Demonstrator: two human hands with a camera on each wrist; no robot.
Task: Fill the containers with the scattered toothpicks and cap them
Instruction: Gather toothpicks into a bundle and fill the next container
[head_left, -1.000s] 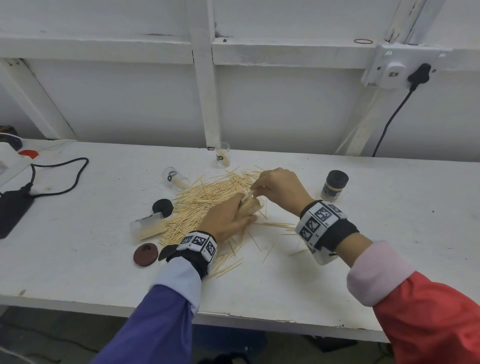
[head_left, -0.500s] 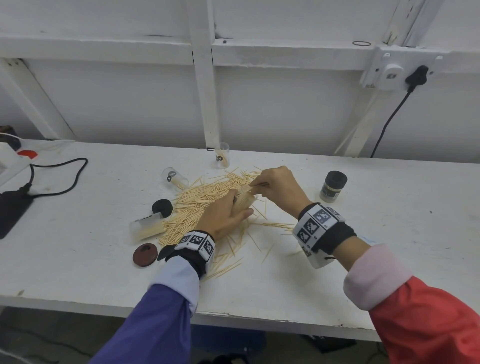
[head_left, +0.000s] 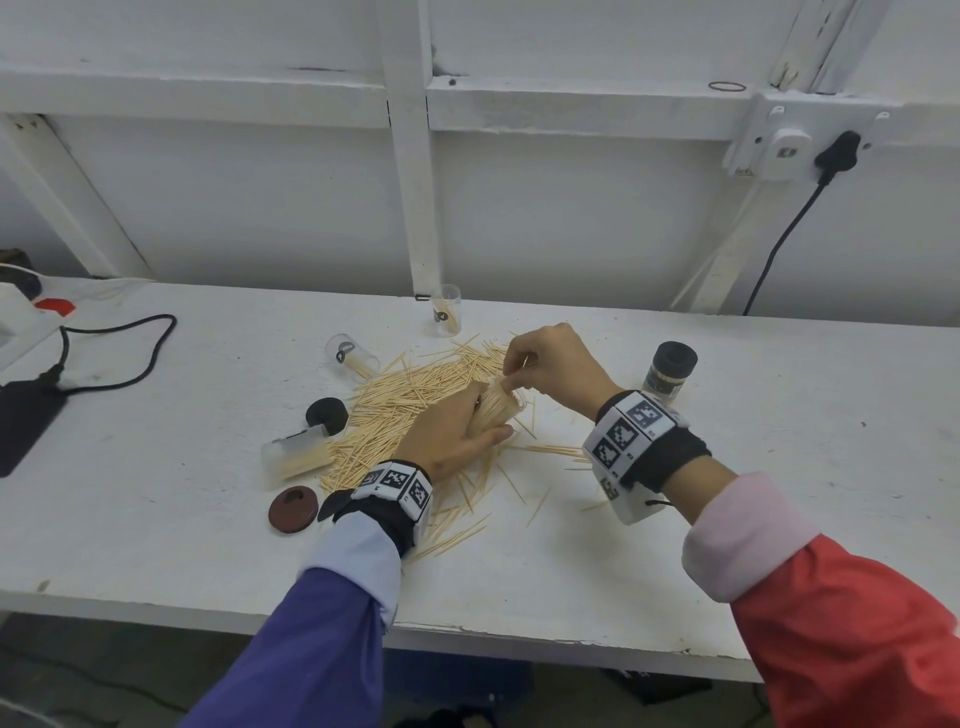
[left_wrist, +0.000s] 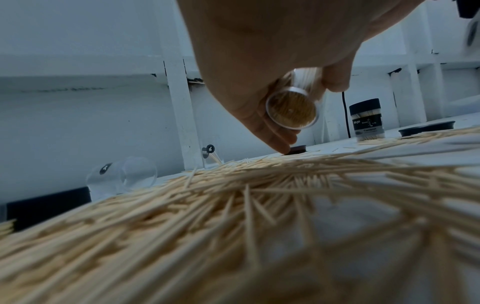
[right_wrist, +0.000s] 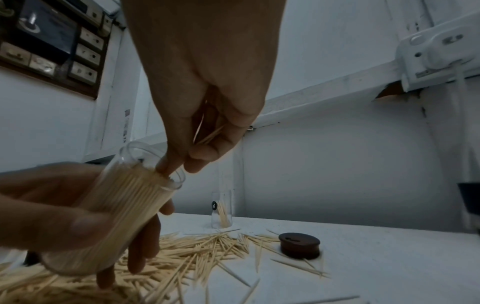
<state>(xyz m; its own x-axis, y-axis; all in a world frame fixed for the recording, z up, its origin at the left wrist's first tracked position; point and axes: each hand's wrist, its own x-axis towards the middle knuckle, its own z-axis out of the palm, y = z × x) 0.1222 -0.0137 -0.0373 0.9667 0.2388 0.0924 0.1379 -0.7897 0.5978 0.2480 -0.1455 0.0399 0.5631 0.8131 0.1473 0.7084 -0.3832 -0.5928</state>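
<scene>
My left hand grips a clear container, tilted and packed with toothpicks; its round base shows in the left wrist view. My right hand pinches a few toothpicks, and its fingertips touch the container's open mouth. A big pile of loose toothpicks lies on the white table under and around both hands.
An empty clear container lies at the pile's far left. One with a few picks stands at the back, another part-filled lies at the left. A black-capped full one stands right. Loose black cap, dark red caps. Cable far left.
The left hand has lifted the container slightly and tilted it more upright. The right hand's fingers have risen with it and stay at its mouth.
</scene>
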